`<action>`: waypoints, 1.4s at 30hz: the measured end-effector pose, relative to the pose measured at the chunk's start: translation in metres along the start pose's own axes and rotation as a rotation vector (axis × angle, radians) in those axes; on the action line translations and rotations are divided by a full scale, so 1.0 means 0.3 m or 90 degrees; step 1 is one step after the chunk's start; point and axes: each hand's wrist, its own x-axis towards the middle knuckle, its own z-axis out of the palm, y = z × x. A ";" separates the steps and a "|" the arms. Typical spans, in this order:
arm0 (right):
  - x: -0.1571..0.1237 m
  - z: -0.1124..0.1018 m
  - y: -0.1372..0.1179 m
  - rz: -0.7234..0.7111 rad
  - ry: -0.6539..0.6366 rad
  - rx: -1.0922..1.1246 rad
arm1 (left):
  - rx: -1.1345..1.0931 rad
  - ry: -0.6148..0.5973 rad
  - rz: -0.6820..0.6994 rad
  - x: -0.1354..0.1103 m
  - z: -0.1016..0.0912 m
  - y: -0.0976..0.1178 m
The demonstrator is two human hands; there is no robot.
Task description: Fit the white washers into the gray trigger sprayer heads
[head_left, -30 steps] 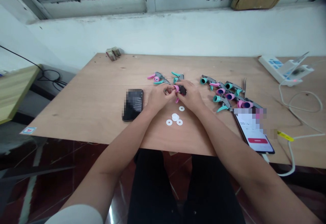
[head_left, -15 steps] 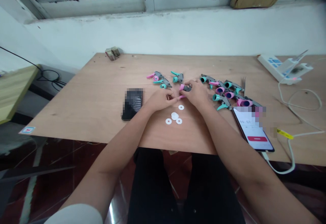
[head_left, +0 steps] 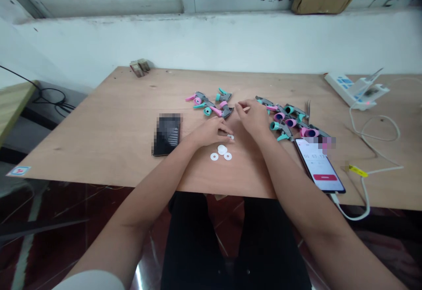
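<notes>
Pressing its flat, spread fingertips on a white washer (head_left: 231, 137), the left hand (head_left: 211, 132) lies near the table's front edge (head_left: 132, 180). The right hand (head_left: 254, 117) sits half-curled beside a grey-pink sprayer head (head_left: 225, 110); its grip is unclear. Bare wood opens leftward beyond the dark phone (head_left: 167, 134).

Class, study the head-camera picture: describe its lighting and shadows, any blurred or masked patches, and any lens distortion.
Head view: soft, even light, with only faint shadows under the left hand and right hand; head view: wide-angle bending bows the wall ledge; head view: pixelated blocks mask the dark phone and the top of the lit phone.
</notes>
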 end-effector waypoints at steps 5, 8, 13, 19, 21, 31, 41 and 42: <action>0.013 -0.031 0.078 0.115 0.057 -0.175 | -0.006 -0.002 0.000 -0.002 0.000 0.001; 0.015 -0.024 0.101 0.128 0.014 -0.195 | -0.005 0.001 -0.012 -0.001 -0.002 0.004; 0.014 -0.014 0.088 0.010 -0.017 -0.136 | -0.027 0.009 -0.022 -0.007 0.001 0.011; 0.007 0.009 0.100 -0.109 -0.103 -0.073 | -0.086 0.027 -0.033 -0.011 0.010 0.018; 0.006 0.017 0.108 -0.114 -0.130 -0.073 | -0.029 0.021 -0.007 -0.006 0.009 0.014; -0.003 0.062 0.061 0.025 0.019 0.272 | 0.064 0.065 -0.039 0.003 0.020 0.008; -0.009 0.064 0.033 0.026 -0.009 0.320 | 0.068 0.111 -0.078 0.007 0.015 -0.028; -0.011 0.060 0.027 0.032 -0.020 0.334 | 0.058 0.112 -0.080 0.007 0.013 -0.028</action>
